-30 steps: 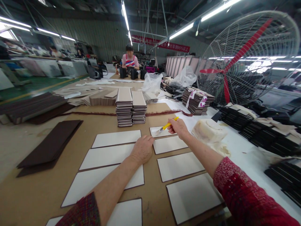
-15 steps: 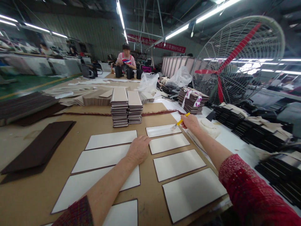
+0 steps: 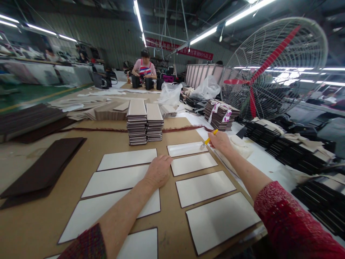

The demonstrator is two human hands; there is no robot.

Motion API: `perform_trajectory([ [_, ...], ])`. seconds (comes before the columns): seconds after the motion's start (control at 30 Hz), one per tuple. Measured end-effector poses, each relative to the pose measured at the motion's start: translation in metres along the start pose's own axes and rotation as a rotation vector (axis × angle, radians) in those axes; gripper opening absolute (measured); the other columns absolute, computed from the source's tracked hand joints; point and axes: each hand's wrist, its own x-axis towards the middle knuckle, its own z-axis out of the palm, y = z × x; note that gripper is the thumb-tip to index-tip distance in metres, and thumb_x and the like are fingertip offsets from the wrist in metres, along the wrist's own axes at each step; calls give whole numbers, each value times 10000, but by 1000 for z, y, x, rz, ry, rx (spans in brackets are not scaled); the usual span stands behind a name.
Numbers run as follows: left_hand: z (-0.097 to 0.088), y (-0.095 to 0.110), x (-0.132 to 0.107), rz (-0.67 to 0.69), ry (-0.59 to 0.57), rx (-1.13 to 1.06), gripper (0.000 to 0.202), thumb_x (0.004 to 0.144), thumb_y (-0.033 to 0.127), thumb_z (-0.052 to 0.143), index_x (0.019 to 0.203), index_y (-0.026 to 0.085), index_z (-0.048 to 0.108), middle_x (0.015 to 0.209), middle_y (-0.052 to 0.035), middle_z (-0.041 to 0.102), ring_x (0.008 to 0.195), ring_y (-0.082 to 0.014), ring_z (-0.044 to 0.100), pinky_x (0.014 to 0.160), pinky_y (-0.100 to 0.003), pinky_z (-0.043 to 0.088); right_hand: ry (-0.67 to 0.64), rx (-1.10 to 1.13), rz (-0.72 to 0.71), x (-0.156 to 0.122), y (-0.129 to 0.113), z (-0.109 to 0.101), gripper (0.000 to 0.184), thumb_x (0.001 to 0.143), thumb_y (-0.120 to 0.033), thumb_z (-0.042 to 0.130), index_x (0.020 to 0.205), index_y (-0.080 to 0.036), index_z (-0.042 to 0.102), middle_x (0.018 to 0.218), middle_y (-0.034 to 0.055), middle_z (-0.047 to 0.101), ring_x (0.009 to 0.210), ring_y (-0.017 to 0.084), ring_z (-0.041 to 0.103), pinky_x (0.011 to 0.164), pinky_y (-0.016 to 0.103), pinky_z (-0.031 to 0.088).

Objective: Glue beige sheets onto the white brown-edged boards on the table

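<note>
My right hand is closed around a paintbrush with a yellow handle. The bristles touch the right end of the farthest white panel in the right column, which has a wet-looking, glossy band. My left hand lies with fingers stretched forward, the tips at the near left corner of that panel. Under my left wrist and forearm are dark-edged white panels of the left column, among them a middle panel. Nearer in the right column lie further panels, such as a large one.
Two stacks of panels stand beyond the rows. Dark brown sheets lie at left. On the right are a ribbon-tied bundle, black stacked pieces and a large fan. A person works at the far end.
My right hand has moved the brush slightly right along the farthest panel, towards its right end. My left hand stays in place. The far person's hands have lowered.
</note>
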Motion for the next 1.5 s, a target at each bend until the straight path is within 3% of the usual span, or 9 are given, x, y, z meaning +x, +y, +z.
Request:
perform_trajectory([
  [0.2, -1, 0, 0, -4, -2, -11, 380, 822, 41, 448, 1133, 150, 638, 1135, -110, 661, 1087, -243, 554, 976, -370, 434, -75, 157, -30, -19, -24, 27, 296, 892, -325, 579, 655, -156, 633, 549, 71, 650, 508, 164, 647, 524, 215, 491],
  [0.33, -2, 0, 0, -3, 2, -17, 363, 824, 38, 440, 1105, 140, 645, 1131, -112, 661, 1076, -248, 554, 971, -370, 439, -148, 369, -27, -21, -36, 39, 269, 910, -331, 530, 742, -148, 633, 642, 68, 701, 480, 139, 640, 453, 194, 501],
  [0.5, -3, 1, 0, -7, -5, -20, 354, 836, 55, 448, 1114, 158, 641, 1145, -105, 660, 1102, -246, 551, 974, -373, 442, -106, 561, 7, -11, -44, 45, 245, 915, -344, 494, 844, -148, 621, 609, 37, 678, 473, 126, 628, 427, 179, 506],
  [0.8, -5, 0, 1, 10, -4, -22, 372, 822, 34, 454, 1119, 137, 652, 1125, -115, 669, 1107, -246, 553, 983, -369, 448, -189, 607, 40, -21, -66, 85, 207, 914, -291, 528, 858, -130, 644, 640, 26, 682, 490, 124, 639, 468, 204, 533],
  [0.9, -6, 0, 1, 25, -2, -27, 364, 827, 41, 458, 1116, 139, 655, 1130, -111, 668, 1109, -244, 554, 987, -367, 448, -193, 542, 37, -18, -64, 82, 190, 907, -289, 559, 845, -134, 651, 625, 9, 675, 474, 124, 628, 463, 214, 527],
  [1.1, -5, 0, 0, 22, 18, -31, 354, 831, 49, 461, 1112, 136, 659, 1154, -110, 662, 1096, -255, 548, 987, -381, 450, -129, 423, 10, -4, -57, 56, 204, 836, -265, 554, 711, -135, 648, 562, 59, 671, 419, 142, 600, 395, 198, 470],
  [1.33, -3, -1, 1, 31, 9, -22, 355, 831, 42, 463, 1113, 135, 657, 1129, -113, 666, 1110, -242, 553, 988, -366, 452, -194, 411, -2, -19, -67, 69, 253, 927, -313, 545, 769, -140, 642, 637, 19, 684, 484, 119, 626, 469, 209, 514],
  [1.5, -3, -1, 0, 28, 11, -16, 350, 827, 38, 455, 1093, 130, 664, 1136, -115, 665, 1103, -250, 556, 985, -378, 454, -123, 314, -19, -4, -56, 48, 265, 884, -276, 616, 661, -134, 633, 521, 25, 612, 464, 136, 590, 480, 229, 478],
])
